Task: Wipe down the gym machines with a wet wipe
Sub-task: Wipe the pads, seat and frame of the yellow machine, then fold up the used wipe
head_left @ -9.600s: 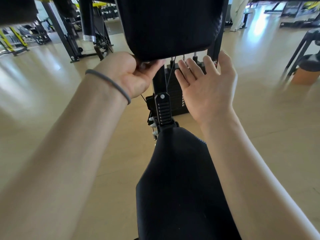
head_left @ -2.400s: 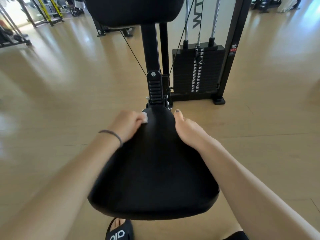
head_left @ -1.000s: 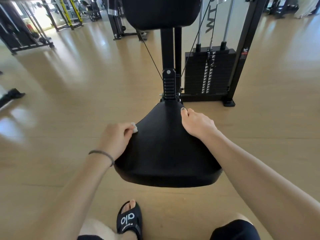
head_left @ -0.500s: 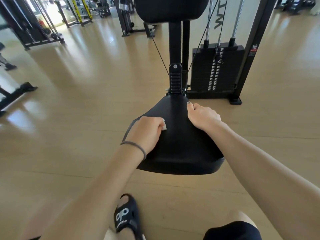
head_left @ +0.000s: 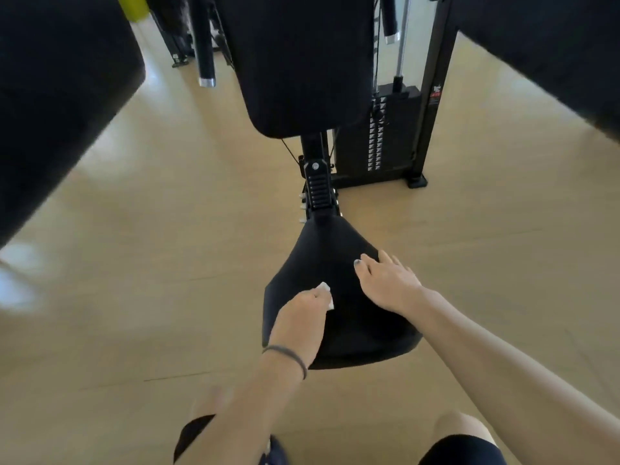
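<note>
head view, looking down over a black padded seat [head_left: 339, 263] of a gym machine. the left hand [head_left: 302, 317] lies on the seat's left half, fingers curled over a small white wet wipe [head_left: 327, 294]; only a corner of the wipe shows past the fingertips, pressed against the padding. a dark hair tie [head_left: 288, 354] circles the left wrist. the right hand [head_left: 391, 285] rests on the seat's right edge, fingers loosely extended and spread, holding nothing. beyond the seat's narrow end a ribbed black seat post [head_left: 317, 187] rises to the black back pad [head_left: 302, 62]. behind and to the right stands the weight stack [head_left: 375, 139] in its black frame [head_left: 432, 95]. pale wood floor [head_left: 167, 246] surrounds the machine. blurred dark pads fill both upper corners.
</note>
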Demonstrator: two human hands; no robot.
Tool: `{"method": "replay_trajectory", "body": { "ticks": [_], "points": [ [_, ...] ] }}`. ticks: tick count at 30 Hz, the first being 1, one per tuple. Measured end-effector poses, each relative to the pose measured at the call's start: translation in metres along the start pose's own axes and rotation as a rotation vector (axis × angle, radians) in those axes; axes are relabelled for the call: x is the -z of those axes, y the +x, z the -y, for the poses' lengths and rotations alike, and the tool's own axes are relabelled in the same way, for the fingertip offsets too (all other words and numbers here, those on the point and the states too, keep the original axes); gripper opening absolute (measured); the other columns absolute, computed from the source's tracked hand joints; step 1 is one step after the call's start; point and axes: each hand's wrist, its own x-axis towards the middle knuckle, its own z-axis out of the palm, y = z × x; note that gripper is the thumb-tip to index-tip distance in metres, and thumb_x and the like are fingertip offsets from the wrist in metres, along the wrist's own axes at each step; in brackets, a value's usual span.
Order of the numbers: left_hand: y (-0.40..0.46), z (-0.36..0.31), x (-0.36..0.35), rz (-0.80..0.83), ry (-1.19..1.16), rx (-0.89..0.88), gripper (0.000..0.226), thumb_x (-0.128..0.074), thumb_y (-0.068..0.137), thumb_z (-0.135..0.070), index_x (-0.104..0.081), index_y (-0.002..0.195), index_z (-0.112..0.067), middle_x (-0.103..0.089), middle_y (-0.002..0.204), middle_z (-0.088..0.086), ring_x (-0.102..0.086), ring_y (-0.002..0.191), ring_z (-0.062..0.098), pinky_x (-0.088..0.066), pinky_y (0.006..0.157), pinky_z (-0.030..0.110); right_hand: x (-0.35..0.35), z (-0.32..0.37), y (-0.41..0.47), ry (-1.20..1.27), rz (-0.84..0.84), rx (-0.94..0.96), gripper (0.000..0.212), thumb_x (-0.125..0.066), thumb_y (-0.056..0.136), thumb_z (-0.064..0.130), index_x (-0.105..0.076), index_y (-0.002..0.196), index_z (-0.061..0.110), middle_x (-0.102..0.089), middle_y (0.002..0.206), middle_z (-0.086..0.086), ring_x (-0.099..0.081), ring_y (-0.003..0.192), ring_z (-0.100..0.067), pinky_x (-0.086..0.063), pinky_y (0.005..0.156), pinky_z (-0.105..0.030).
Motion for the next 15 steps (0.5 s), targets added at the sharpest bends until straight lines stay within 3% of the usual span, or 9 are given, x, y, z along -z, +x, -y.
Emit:
{"method": "replay_trajectory", "body": {
  "ticks": [3, 5, 6, 9, 11, 13, 15],
  "points": [
    [-0.042, -0.029, 0.023, 0.217, -0.057, -0.061, 0.012, -0.043, 0.101, -0.015, -0.053, 0.106, -0.019, -0.057, 0.109, 0.001, -0.059, 0.092, 0.021, -0.039, 0.070, 0.029, 0.033, 0.028, -0.052, 0.144, 0.160, -0.047, 0.044, -0.017, 0.110, 0.034, -0.059, 0.112, 0.020, -0.059, 0.128, -0.007, -0.049, 0.127, -0.030, -0.032, 0.112, -0.046],
    [-0.056, -0.036, 0.044, 0.325, -0.082, -0.039, 0.014, -0.043, 0.099, -0.013, -0.048, 0.095, -0.025, -0.055, 0.100, -0.007, -0.057, 0.092, 0.021, -0.041, 0.070, 0.029, 0.059, 0.045, -0.084, 0.288, 0.176, -0.099, 0.043, -0.020, 0.110, 0.040, -0.048, 0.080, 0.030, -0.057, 0.097, 0.005, -0.050, 0.109, -0.022, -0.034, 0.109, -0.044],
    [-0.057, -0.041, 0.059, 0.358, -0.158, -0.006, 0.017, -0.041, 0.099, -0.016, -0.047, 0.088, -0.027, -0.056, 0.095, -0.009, -0.058, 0.089, 0.021, -0.043, 0.071, 0.031, 0.075, 0.051, -0.097, 0.343, 0.175, -0.118, 0.043, -0.022, 0.109, 0.041, -0.042, 0.074, 0.029, -0.052, 0.087, 0.008, -0.049, 0.101, -0.020, -0.036, 0.103, -0.041],
    [-0.050, -0.077, 0.126, 0.387, -0.320, 0.003, 0.023, -0.036, 0.097, -0.018, -0.054, 0.083, -0.022, -0.066, 0.090, -0.006, -0.062, 0.079, 0.017, -0.051, 0.071, 0.034, 0.123, 0.065, -0.132, 0.487, 0.207, -0.122, 0.038, -0.032, 0.108, 0.036, -0.050, 0.082, 0.016, -0.058, 0.086, 0.000, -0.054, 0.087, -0.022, -0.045, 0.084, -0.037],
    [-0.042, -0.106, 0.180, 0.359, -0.471, 0.023, 0.024, -0.041, 0.101, -0.020, -0.056, 0.083, -0.026, -0.064, 0.082, -0.010, -0.060, 0.075, 0.010, -0.046, 0.064, 0.021, 0.159, 0.071, -0.155, 0.614, 0.229, -0.176, 0.039, -0.041, 0.102, 0.041, -0.064, 0.100, 0.010, -0.069, 0.103, -0.006, -0.065, 0.097, -0.027, -0.053, 0.094, -0.041],
    [-0.033, -0.131, 0.230, 0.322, -0.545, -0.001, 0.024, -0.045, 0.103, -0.023, -0.055, 0.085, -0.035, -0.063, 0.081, -0.015, -0.061, 0.077, 0.007, -0.045, 0.068, 0.016, 0.195, 0.075, -0.178, 0.759, 0.188, -0.237, 0.035, -0.047, 0.099, 0.041, -0.069, 0.106, 0.015, -0.070, 0.097, -0.003, -0.067, 0.092, -0.022, -0.059, 0.090, -0.039],
    [-0.027, -0.155, 0.274, 0.342, -0.633, 0.004, 0.024, -0.043, 0.102, -0.025, -0.059, 0.090, -0.036, -0.067, 0.088, -0.010, -0.065, 0.082, 0.011, -0.056, 0.075, 0.030, 0.234, 0.080, -0.199, 0.891, 0.115, -0.259, 0.028, -0.051, 0.100, 0.036, -0.069, 0.109, 0.017, -0.071, 0.098, -0.001, -0.069, 0.092, -0.018, -0.061, 0.088, -0.040]
  ]
}}
